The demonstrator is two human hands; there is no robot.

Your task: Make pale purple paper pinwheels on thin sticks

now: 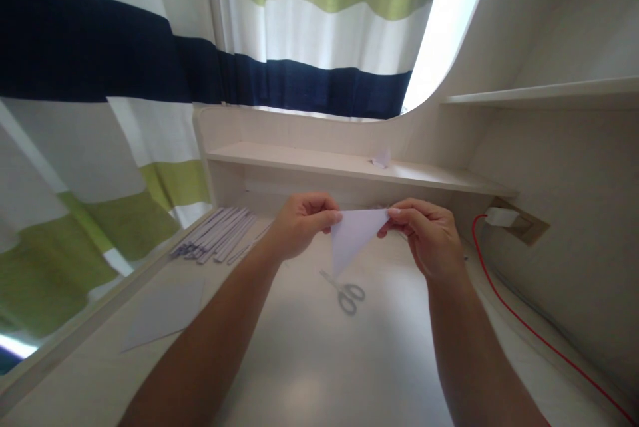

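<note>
A white triangle of folded paper (pixel 353 234) is stretched between my two hands above the desk, its point hanging down. My left hand (pixel 308 221) pinches its upper left corner between thumb and fingers. At the upper right corner, my right hand (pixel 424 231) grips it the same way. Below the paper's tip lies a pair of grey scissors (pixel 349 297) on the desk, handles toward me; the paper partly overlaps the blades in view.
Several narrow paper strips (pixel 217 234) lie at the back left, with a flat white sheet (pixel 164 314) nearer me. A small folded paper (pixel 382 159) stands on the low shelf (pixel 319 159). At right, a red cable (pixel 519 317) runs from a white plug (pixel 500 216).
</note>
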